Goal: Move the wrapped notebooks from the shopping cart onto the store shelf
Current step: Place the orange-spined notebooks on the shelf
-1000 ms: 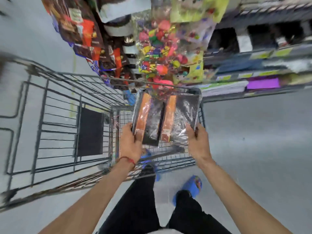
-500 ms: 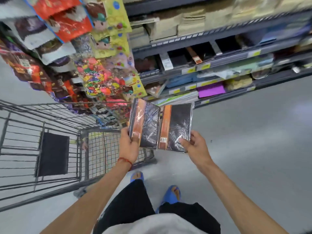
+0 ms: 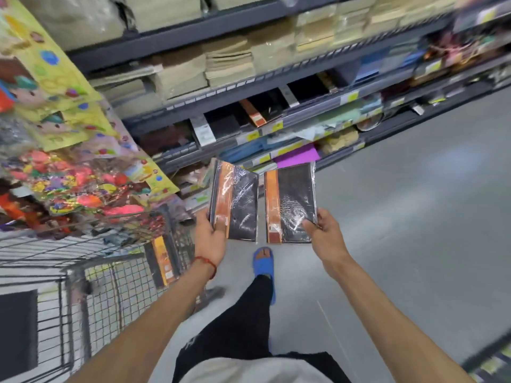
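Note:
My left hand (image 3: 211,239) grips the lower edge of a plastic-wrapped pack of black notebooks with an orange band (image 3: 235,201). A second pack of the same kind (image 3: 291,207) is held at its lower right corner by my right hand (image 3: 325,233). Both packs hang in the air above the aisle floor, a small gap between them. The wire shopping cart (image 3: 91,272) stands at the lower left, and one more orange-banded notebook (image 3: 163,259) leans inside it. Ahead runs the dark store shelf (image 3: 249,87), with similar black and orange notebooks (image 3: 254,113) lying on a middle level.
Colourful party packs (image 3: 69,172) hang on a rack at the left above the cart. Stacks of beige paper (image 3: 229,62) fill the upper shelves, purple sheets (image 3: 297,156) a lower one. Grey floor (image 3: 414,217) stretches to the right. My foot in a blue sandal (image 3: 264,262) is below the packs.
Both hands have carried the packs out of the cart and to the right toward the shelf. The two packs have drawn apart. The cart has fallen back to the lower left.

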`<state>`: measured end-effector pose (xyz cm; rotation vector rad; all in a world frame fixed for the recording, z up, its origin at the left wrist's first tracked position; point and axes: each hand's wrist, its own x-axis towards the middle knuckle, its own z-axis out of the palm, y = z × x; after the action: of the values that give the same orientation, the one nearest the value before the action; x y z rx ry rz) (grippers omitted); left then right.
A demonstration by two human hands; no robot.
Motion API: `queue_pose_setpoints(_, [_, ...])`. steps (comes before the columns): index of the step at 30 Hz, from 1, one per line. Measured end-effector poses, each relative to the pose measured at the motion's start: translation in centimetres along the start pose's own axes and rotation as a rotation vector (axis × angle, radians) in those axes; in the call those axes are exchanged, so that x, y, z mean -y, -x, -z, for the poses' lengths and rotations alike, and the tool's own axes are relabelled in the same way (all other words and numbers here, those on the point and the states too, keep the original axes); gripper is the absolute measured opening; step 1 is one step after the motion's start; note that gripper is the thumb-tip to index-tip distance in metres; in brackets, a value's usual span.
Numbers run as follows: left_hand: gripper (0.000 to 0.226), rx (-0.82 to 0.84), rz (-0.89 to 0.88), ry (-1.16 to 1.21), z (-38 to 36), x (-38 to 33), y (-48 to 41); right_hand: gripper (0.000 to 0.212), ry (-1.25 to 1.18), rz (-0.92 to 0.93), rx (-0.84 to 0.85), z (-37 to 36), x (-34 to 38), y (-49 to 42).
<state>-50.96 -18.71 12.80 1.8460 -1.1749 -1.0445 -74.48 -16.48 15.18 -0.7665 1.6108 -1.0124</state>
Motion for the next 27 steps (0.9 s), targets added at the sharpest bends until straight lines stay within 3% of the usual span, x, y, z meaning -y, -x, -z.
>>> queue_pose_setpoints(5, [0.012, -0.007, -0.027, -0.024, -4.5, -3.2, -6.1, 0.029, 0.047, -0.016, -0.011, 1.2, 2.5, -8.2])
queue_pose_setpoints(13, [0.022, -0.063, -0.021, -0.123, -9.4, -6.6, -14.4, 0.015, 0.184, -0.041, 0.063, 2.7, 7.0, -19.4])
queue_pose_setpoints(21, [0.025, -0.150, 0.039, -0.157, -13.5, -8.6, -16.4, 0.017, 0.266, -0.088, 0.218, 4.0, 9.2, -29.1])
queue_pose_setpoints(27, [0.026, -0.330, 0.160, -0.113, -16.8, -9.7, -15.1, 0.020, 0.288, -0.100, 0.375, 4.1, 10.3, -35.3])
